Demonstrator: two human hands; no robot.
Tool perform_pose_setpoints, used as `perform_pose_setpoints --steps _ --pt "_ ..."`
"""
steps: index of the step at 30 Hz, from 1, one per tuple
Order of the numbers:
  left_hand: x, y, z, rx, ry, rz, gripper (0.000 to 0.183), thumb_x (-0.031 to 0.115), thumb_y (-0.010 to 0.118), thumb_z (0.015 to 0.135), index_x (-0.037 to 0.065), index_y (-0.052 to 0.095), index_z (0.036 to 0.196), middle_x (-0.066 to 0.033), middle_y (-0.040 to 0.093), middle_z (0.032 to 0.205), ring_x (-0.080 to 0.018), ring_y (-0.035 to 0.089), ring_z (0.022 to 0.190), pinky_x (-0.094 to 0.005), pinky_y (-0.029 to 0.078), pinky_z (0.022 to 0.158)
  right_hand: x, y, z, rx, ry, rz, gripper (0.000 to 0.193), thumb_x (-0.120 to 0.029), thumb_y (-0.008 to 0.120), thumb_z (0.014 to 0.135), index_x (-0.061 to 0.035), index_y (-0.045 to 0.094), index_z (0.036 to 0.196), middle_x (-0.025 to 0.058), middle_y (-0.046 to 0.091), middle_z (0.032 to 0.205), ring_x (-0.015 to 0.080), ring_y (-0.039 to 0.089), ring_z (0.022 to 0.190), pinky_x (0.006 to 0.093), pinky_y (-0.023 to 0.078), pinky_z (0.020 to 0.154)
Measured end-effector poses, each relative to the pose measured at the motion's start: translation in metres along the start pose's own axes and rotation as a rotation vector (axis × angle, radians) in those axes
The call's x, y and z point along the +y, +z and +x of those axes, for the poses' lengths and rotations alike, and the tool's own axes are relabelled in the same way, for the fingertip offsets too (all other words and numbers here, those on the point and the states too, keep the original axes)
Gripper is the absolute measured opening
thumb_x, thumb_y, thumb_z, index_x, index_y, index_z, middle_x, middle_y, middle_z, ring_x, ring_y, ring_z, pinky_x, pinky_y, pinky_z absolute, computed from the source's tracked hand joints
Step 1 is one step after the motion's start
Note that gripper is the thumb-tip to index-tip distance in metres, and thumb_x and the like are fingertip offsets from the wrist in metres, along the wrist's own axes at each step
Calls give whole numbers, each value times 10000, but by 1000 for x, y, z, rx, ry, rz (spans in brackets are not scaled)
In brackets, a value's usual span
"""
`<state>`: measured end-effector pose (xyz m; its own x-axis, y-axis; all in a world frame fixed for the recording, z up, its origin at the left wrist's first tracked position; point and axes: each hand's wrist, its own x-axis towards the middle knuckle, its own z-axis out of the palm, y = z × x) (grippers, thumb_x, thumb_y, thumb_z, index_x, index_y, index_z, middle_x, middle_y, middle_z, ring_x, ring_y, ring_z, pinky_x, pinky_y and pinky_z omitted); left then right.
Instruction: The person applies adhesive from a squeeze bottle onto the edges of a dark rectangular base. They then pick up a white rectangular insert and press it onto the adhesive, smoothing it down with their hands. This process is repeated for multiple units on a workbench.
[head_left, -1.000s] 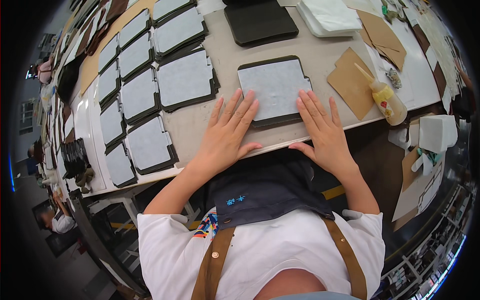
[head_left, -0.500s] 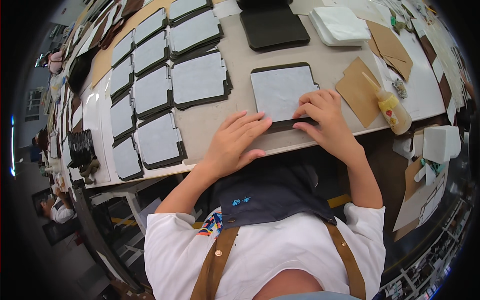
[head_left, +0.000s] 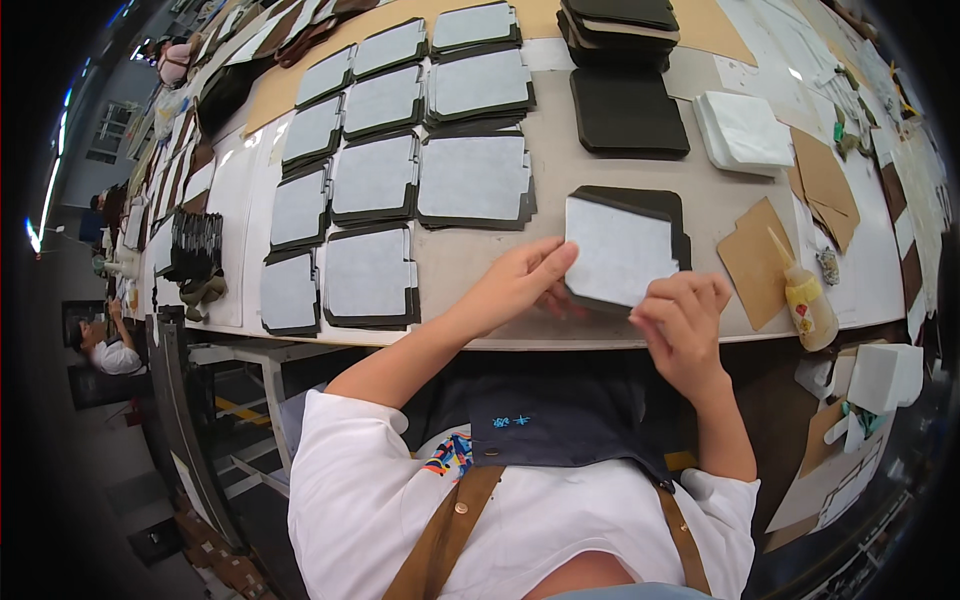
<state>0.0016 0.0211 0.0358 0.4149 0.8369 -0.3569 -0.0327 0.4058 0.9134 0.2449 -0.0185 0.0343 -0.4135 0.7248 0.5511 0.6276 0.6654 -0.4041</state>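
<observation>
A dark panel faced with a pale grey sheet (head_left: 618,250) is tilted up off the table near its front edge. My left hand (head_left: 525,285) grips its left side, thumb on top and fingers underneath. At the panel's near right corner my right hand (head_left: 685,320) is closed, fingertips pinching the edge. Another dark piece (head_left: 665,207) lies flat beneath and behind the lifted panel, partly covered by it. To the left, several stacks of similar pale-faced dark panels (head_left: 470,180) stand in rows.
Plain dark pieces (head_left: 630,115) are piled beyond my hands, beside a stack of white sheets (head_left: 740,130). On the right lie a tan card template (head_left: 757,260) and a yellow-labelled glue bottle (head_left: 808,305). The table's front edge (head_left: 480,345) runs just before me.
The pale-faced panel, flat on the table before, is now lifted and tilted. My left hand has moved from its surface to gripping its side. The view has shifted left.
</observation>
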Motion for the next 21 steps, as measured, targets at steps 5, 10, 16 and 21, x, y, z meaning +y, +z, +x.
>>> perform_pose_setpoints --steps 5,10,16,21 --pt "-16 -40 23 186 299 427 239 220 676 993 -4 624 926 65 436 654 -37 325 612 -255 281 521 -3 -4 -7 31 38 -2 248 -119 816 743 -126 668 943 13 651 1037 239 576 997 408 328 941" --pt "21 -117 15 483 323 499 310 244 693 980 -43 631 1081 30 517 681 -59 432 658 -262 386 605 21 -29 -21 138 181 -93 201 -98 749 813 -104 685 1003 61 650 1110 263 572 1040 424 337 962" --pt "27 -139 8 876 564 1411 620 238 731 920 8 489 1443 -169 557 1294 -352 502 1164 -434 408 1013 49 -66 -45 320 415 -494 282 -166 722 906 -74 674 1168 92 635 1230 310 537 1190 449 337 1046" --pt "27 -97 6 621 649 1406 435 217 732 910 79 625 1309 -132 586 1274 -324 513 1184 -468 390 1013 105 -111 -124 504 860 -618 497 -352 650 1003 -61 552 1394 160 590 1369 339 546 1256 429 374 1099"
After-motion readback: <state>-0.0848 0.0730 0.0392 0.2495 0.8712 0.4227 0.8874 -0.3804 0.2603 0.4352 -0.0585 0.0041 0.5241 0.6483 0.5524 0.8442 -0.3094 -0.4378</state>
